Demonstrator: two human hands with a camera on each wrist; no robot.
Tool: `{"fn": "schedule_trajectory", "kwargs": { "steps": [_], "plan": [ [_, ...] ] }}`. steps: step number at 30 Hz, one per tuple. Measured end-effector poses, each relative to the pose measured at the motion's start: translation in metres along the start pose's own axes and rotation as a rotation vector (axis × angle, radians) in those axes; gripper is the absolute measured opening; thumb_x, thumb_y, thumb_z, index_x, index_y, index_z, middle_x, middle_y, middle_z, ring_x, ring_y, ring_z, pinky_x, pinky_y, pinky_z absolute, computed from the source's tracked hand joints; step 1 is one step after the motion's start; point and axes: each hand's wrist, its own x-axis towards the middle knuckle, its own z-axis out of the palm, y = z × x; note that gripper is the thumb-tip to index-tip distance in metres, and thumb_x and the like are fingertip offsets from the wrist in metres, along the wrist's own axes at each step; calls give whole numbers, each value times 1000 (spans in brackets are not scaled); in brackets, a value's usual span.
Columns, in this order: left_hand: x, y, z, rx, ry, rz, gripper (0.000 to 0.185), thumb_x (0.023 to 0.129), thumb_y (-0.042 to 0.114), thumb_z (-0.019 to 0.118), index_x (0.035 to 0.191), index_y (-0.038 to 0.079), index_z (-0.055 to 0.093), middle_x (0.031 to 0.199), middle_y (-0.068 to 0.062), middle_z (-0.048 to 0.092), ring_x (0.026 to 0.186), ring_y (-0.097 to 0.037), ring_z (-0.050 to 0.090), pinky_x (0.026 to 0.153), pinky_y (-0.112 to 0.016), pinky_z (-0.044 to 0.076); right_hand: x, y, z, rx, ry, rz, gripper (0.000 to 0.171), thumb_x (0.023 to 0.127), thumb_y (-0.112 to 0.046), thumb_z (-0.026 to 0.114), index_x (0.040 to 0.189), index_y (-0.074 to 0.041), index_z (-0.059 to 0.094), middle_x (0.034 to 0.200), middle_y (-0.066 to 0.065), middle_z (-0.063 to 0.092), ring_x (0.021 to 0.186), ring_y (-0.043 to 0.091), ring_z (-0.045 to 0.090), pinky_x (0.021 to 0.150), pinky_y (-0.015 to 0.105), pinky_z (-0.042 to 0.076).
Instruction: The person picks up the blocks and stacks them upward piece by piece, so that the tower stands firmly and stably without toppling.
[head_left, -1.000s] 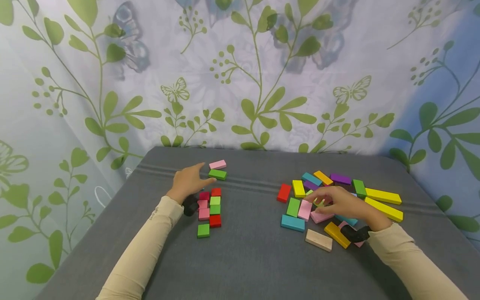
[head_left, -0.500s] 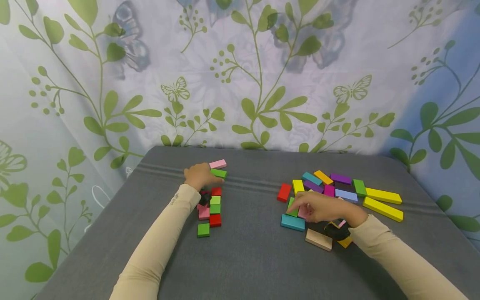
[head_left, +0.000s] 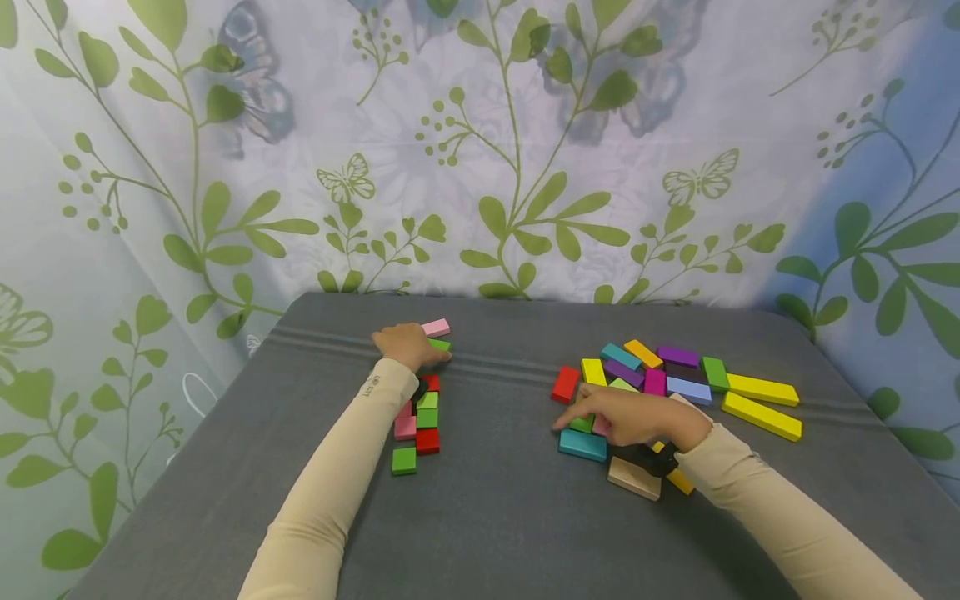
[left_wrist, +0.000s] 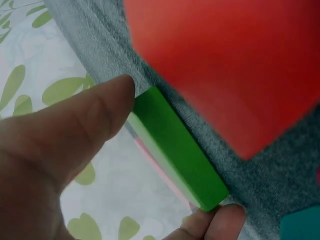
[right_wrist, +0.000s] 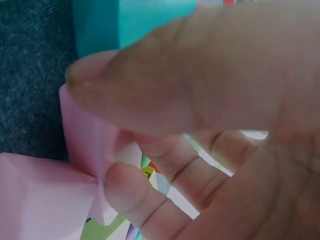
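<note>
Green wood sits between my left thumb and fingers — the green block (left_wrist: 175, 150) is pinched at its ends by my left hand (head_left: 405, 343), at the far end of the sorted row (head_left: 418, 417) on the grey bench (head_left: 495, 517). A pink block (head_left: 437, 327) lies just behind it. My right hand (head_left: 630, 414) curls its fingers (right_wrist: 130, 195) round a pale pink block (right_wrist: 87, 145) at the near edge of the loose pile (head_left: 675, 383), beside a teal block (head_left: 582, 445) — a bare wooden block (head_left: 633, 479) lies nearer me.
</note>
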Motion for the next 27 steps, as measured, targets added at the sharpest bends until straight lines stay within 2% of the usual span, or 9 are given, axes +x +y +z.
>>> {"fn": "schedule_trajectory", "kwargs": {
  "steps": [6,11,14,17,20,23,27],
  "plan": [
    [-2,0,-2,-21,2,38,75,91,61,79,133,-1,73,135,-24,70,125,-43,65,110,-58,46,2,-2,-3,20,-35,50,68,81,23,67,139,-12,74,116,4,55,103,20,51,73,25,49],
    [-9,4,-8,-38,-36,124,64,88,55,86,124,3,77,124,-20,74,114,-39,69,100,-53,53,0,-5,-3,20,-30,55,59,85,4,87,139,-12,72,117,4,55,102,20,50,76,29,47],
    [-14,7,-10,-32,-79,197,56,87,51,88,121,7,79,121,-15,75,111,-37,70,98,-53,54,1,-9,-1,-3,-1,43,58,84,-9,93,138,-10,72,115,3,58,99,18,52,79,30,48],
    [-21,10,-11,-27,-116,297,50,88,46,89,120,9,81,118,-9,77,106,-32,70,96,-53,54,5,-11,4,-30,37,44,57,84,-18,95,136,-7,73,111,3,58,92,13,54,79,30,51],
    [-28,14,-11,-44,-137,406,51,88,41,91,127,11,80,123,-6,78,105,-28,70,96,-53,53,9,-14,11,-68,81,44,56,85,-24,94,133,-4,73,106,2,57,87,11,52,77,29,50],
    [-37,17,-9,-52,-166,488,54,87,38,93,133,12,78,128,-5,76,111,-25,69,99,-53,54,13,-13,19,-110,138,36,54,89,-29,91,131,-1,73,102,2,55,86,13,50,74,30,49],
    [-51,21,-6,-40,-190,556,65,86,37,94,143,15,72,137,-7,73,125,-27,67,106,-56,52,20,-23,28,-125,191,88,55,89,-31,91,130,1,73,106,5,59,92,17,54,76,33,53]
  ]
}}
